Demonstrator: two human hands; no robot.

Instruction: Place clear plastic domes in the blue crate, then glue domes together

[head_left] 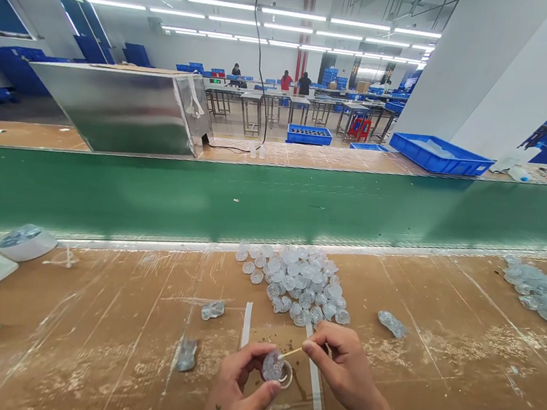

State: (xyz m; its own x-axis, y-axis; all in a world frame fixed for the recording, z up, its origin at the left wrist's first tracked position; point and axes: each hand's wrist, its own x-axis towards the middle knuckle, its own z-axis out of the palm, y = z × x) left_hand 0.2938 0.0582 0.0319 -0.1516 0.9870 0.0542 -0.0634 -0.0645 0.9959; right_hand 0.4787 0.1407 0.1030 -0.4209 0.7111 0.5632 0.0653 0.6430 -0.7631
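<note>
Between the thumb and fingers of my left hand [243, 389] is a clear round plastic piece [273, 366] with a dotted pattern. My right hand [342, 369] pinches a cotton swab [294, 352], its white tip touching the upper part of that piece. Just behind and below the piece, a small white round cup [287, 376] stands on the table, partly hidden. Beyond my hands lies a heap of similar clear round pieces [301, 279]. White tape strips [315, 395] run along the brown surface on both sides of the cup.
A green conveyor belt [274, 198] crosses behind the brown table [135, 335]. Crumpled clear lumps [391, 323] lie about, with a tape roll [26, 242] at left and more clear pieces [544, 291] at right. Beyond the belt stand a metal box [129, 112] and a blue tray [435, 160].
</note>
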